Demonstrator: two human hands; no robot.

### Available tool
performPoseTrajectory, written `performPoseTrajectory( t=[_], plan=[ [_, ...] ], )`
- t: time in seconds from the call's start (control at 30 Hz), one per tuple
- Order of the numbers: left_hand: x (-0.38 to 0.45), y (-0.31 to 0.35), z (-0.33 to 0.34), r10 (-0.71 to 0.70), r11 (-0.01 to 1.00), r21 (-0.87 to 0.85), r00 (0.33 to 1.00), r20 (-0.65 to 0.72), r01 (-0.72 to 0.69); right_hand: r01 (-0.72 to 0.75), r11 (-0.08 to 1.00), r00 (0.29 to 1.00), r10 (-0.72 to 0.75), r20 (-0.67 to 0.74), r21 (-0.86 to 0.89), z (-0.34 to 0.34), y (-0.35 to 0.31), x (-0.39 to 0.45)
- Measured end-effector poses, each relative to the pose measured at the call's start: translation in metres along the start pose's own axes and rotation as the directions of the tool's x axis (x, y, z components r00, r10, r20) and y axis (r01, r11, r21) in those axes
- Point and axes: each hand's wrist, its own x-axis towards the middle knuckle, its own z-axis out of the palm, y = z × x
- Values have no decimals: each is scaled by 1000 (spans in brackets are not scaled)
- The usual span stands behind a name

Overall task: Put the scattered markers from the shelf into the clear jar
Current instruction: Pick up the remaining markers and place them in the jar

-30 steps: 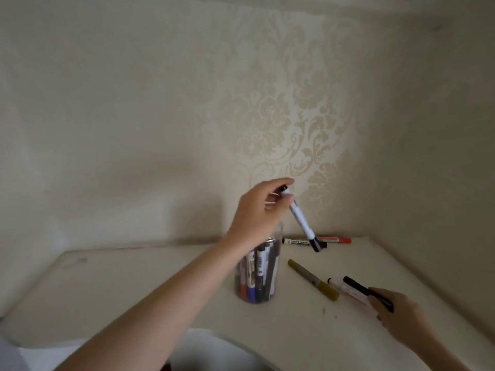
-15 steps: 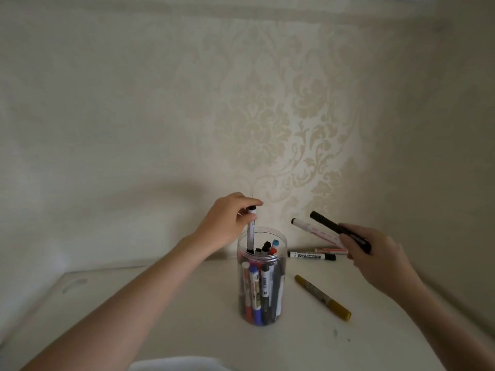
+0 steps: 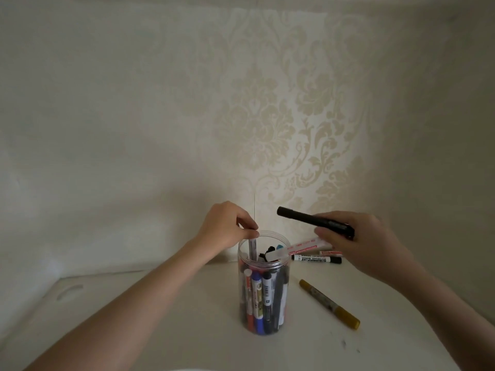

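With the gold marker (image 3: 329, 304) lying loose nearest you, your left hand (image 3: 226, 226) pinches a grey marker (image 3: 65, 247) upright in the clear jar (image 3: 263, 285), your right hand (image 3: 359, 239) grips a white marker (image 3: 302, 247) and a black marker (image 3: 314, 220), so release, then tip those in, before the two by the wall (image 3: 134, 129).

jar (image 3: 263, 290): clear plastic, smooth and a bit glossy, just under the left hand's fingertips (image 3: 251, 231); you can see right through the wall to the markers inside
black marker (image 3: 316, 222): matt black plastic, resting across the right hand's fingers (image 3: 325, 234)
white marker (image 3: 300, 247): smooth white plastic with red print, pinched below the black one
gold marker (image 3: 329, 303): plastic with a metallic-looking gold finish, lying below the right fingers
shelf (image 3: 160, 330): smooth, matt off-white surface
wall (image 3: 267, 116): wallpaper, matt, with a slightly shiny raised-looking floral pattern
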Motion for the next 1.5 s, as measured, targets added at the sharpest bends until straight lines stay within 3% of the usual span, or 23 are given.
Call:
performPoseTrajectory(
  t=[0.3, 0.5, 0.57, 0.67, 0.73, 0.83, 0.93, 1.03, 1.13, 1.27, 1.33, 1.4, 1.5],
  plan=[
    [-1, -6, 0, 61, 998, 18, 998, 6, -61, 39, 996, 998, -35, 59, -81, 21, -16, 30],
    [-22, -19, -10, 54, 983, -172, 993, -104, -71, 33, 999, 996, -33, 83, -1, 21, -21, 42],
    [-29, -20, -13, 32, 980, -193, 999, -42, -39, 63, 998, 993, -60, 98, -26, 23, -28, 49],
    [-46, -23, -2, -106, 916, -370, 983, 150, 156, 85, 995, 995, -82, 61, -43, 24, -35, 55],
    [-60, -21, 15, -138, 897, -378, 957, 254, 229, 82, 995, 996, -80, 50, -48, 26, -35, 55],
    [-67, -10, 48, -114, 893, -401, 966, 234, 202, 82, 996, 993, -79, 93, -31, 36, -33, 48],
    [-59, -9, 60, -131, 828, -515, 970, 205, 221, 90, 996, 996, -90, 5, -7, 31, -31, 39],
    [-48, -24, 57, 6, 751, -615, 928, 372, 242, 94, 994, 983, -102, -152, -63, 10, -21, 30],
    [-34, -32, 48, 112, 779, -579, 856, 505, 240, 148, 984, 971, -164, -177, -97, -6, -10, 20],
    [-24, -33, 32, 27, 748, -600, 890, 456, 285, 250, 951, 947, -279, -161, -181, -14, 0, 10],
    [-28, -29, 29, 60, 736, -620, 886, 459, 272, 282, 946, 935, -309, -173, -161, -15, 4, 10],
    [-34, -13, 35, 85, 820, -534, 880, 467, 204, 330, 928, 917, -359, -174, -174, -12, 4, 13],
    [-35, 11, 57, 35, 894, -438, 958, 286, 98, 362, 903, 905, -399, -146, -230, -2, 1, 21]
  ],
)
